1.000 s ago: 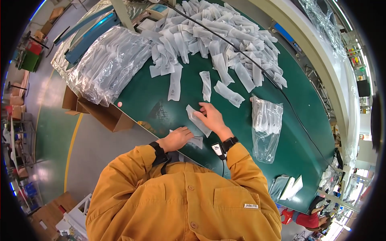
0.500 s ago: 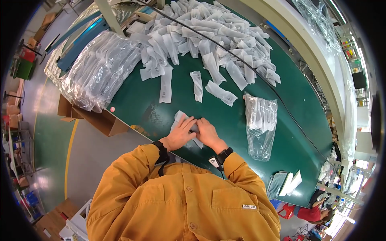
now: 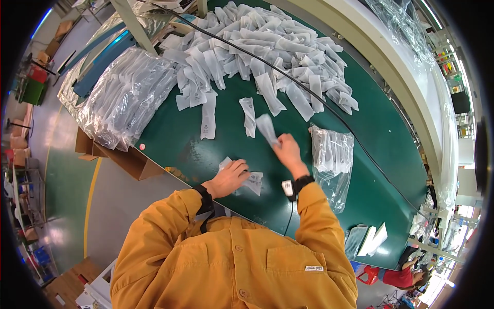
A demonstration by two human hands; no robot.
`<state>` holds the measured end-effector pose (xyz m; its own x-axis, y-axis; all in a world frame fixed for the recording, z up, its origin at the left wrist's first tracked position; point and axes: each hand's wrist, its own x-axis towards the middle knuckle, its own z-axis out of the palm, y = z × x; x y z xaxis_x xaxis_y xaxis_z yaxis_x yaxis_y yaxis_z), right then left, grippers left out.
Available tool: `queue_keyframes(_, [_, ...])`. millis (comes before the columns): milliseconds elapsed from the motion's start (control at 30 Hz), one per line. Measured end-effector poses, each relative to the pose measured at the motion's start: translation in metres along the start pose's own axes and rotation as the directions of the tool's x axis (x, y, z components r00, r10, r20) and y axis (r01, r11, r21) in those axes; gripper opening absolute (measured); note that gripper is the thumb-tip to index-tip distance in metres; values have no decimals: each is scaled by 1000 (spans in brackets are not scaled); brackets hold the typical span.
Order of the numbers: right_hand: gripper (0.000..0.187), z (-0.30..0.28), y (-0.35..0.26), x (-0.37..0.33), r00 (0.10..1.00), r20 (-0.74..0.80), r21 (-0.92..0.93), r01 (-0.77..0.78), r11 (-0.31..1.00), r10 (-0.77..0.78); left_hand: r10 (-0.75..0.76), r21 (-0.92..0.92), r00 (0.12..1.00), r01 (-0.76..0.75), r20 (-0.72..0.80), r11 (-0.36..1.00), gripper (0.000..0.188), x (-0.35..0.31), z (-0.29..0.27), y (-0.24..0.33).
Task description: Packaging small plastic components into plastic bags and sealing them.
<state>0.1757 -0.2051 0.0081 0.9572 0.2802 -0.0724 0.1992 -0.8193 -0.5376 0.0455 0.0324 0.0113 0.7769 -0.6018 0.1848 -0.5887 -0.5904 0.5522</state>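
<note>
My right hand (image 3: 288, 152) is closed on one end of a frosted plastic sleeve (image 3: 265, 129) and holds it above the green table; the sleeve is slightly blurred. Nearer my body, my left hand (image 3: 228, 178) lies with its fingers stretched over another frosted sleeve (image 3: 253, 182), which rests flat on the table and is partly covered by the fingers. Two more single sleeves, one on the left (image 3: 208, 116) and one in the middle (image 3: 248, 117), lie just beyond my hands.
A large heap of frosted sleeves (image 3: 267, 46) covers the table's far side. Clear bags packed with sleeves (image 3: 126, 95) stand at left, and a part-filled clear bag (image 3: 333, 159) lies at right. A black cable (image 3: 288, 74) crosses above the table. A cardboard box (image 3: 123, 159) sits below the left edge.
My right hand has left the sleeve near my body and moved up and right. The slanted sleeve that lay there is now in its fingers. My left hand stays on the near sleeve.
</note>
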Motion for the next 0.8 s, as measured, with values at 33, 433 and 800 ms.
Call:
queue_keyframes(33, [19, 6, -8, -13, 998, 14, 15, 56, 998, -56, -9, 4, 1000, 9, -5, 1000, 45, 1, -2, 1])
queue_keyframes(433, [32, -15, -72, 38, 791, -37, -128, 602, 788, -610, 27, 288, 1000, -28, 5, 957, 44, -6, 7, 11])
queue_keyframes(800, [13, -48, -91, 43, 887, -261, 241, 441, 865, -380, -98, 188, 995, 96, 0, 977, 66, -9, 6, 14])
